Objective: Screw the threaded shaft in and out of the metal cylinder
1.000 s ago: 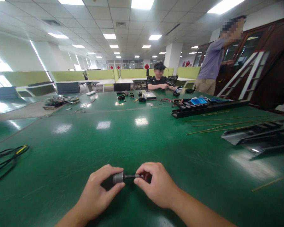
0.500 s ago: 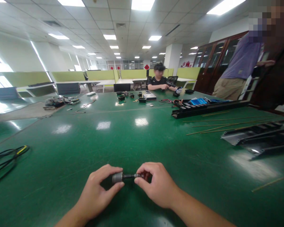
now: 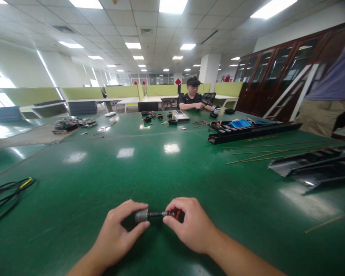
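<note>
Between my hands lies a tool bit (image 3: 156, 214), level, with a grey metal cylinder at its left end and a thin dark shank running right. The kind of bit is not clear. My left hand (image 3: 119, 232) holds the cylinder (image 3: 142, 216) between thumb and fingertips. At the other end, the thumb and forefinger of my right hand (image 3: 188, 222) pinch the shank, whose tip is partly hidden by the fingers. Both hands are low over the green tabletop (image 3: 149, 168), near its front.
A coiled black cable (image 3: 8, 195) lies at left. Thin brass-coloured rods (image 3: 261, 155) and dark metal channels (image 3: 313, 168) are on the right. Farther back stand a long black rail (image 3: 255, 132) and small black boxes (image 3: 172, 122). A person (image 3: 192, 99) sits across the table.
The grey cylinder has shifted very slightly left with my left fingertips, while my right hand keeps its place. A person in purple has walked right, now mostly out of view.
</note>
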The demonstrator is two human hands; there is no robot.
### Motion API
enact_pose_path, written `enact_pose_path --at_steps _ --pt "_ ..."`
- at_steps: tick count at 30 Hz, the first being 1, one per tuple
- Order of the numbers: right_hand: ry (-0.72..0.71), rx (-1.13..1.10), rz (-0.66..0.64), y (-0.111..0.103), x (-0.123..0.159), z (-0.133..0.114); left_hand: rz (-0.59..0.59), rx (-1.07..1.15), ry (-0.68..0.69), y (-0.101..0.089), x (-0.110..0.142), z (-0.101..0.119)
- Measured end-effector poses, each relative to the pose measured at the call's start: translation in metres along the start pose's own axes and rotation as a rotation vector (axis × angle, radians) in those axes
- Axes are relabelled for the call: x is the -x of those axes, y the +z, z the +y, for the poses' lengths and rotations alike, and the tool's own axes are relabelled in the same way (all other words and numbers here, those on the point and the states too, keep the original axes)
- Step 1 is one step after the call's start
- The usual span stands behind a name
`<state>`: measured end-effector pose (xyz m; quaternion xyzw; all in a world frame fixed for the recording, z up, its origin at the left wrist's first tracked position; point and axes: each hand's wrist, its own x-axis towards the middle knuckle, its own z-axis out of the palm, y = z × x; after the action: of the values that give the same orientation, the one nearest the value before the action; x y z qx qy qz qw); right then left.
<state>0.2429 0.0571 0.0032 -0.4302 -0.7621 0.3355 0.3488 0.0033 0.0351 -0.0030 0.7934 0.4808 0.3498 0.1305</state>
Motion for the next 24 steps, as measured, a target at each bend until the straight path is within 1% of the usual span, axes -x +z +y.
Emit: enact_pose_path --at_steps 6,9,11,14,16,18,20,21,22,24 --pt "0.013 0.017 0.02 -0.001 -0.001 -0.001 0.022 -0.001 0.004 -0.001 0.001 0.0" --pt "0.02 0.012 0.031 0.0 0.0 -0.002 0.056 -0.018 -0.024 -0.002 0.001 -0.003" --pt "0.016 0.007 0.023 0.0 0.0 -0.002 0.073 -0.017 -0.092 -0.004 0.001 -0.006" --pt "0.005 0.008 0.007 0.0 0.001 -0.003 0.096 0.061 -0.263 -0.006 -0.002 -0.009" --pt "-0.001 0.009 0.006 0.0 0.001 -0.003 0.125 0.226 -0.404 -0.007 -0.005 -0.008" --pt "0.001 0.004 0.003 0.001 0.002 -0.003 0.195 0.495 -0.54 -0.007 -0.01 -0.004" --pt "0.008 -0.002 -0.002 0.002 0.003 -0.002 0.28 0.792 -0.64 -0.009 -0.015 0.003" --pt "0.009 -0.004 -0.007 0.003 0.003 -0.001 0.317 0.907 -0.68 -0.011 -0.016 0.005" --pt "0.009 -0.005 -0.014 0.003 0.003 -0.001 0.348 0.986 -0.718 -0.015 -0.017 0.007" --pt "0.008 -0.003 -0.031 0.004 0.002 0.001 0.382 1.041 -0.795 -0.027 -0.013 0.005"
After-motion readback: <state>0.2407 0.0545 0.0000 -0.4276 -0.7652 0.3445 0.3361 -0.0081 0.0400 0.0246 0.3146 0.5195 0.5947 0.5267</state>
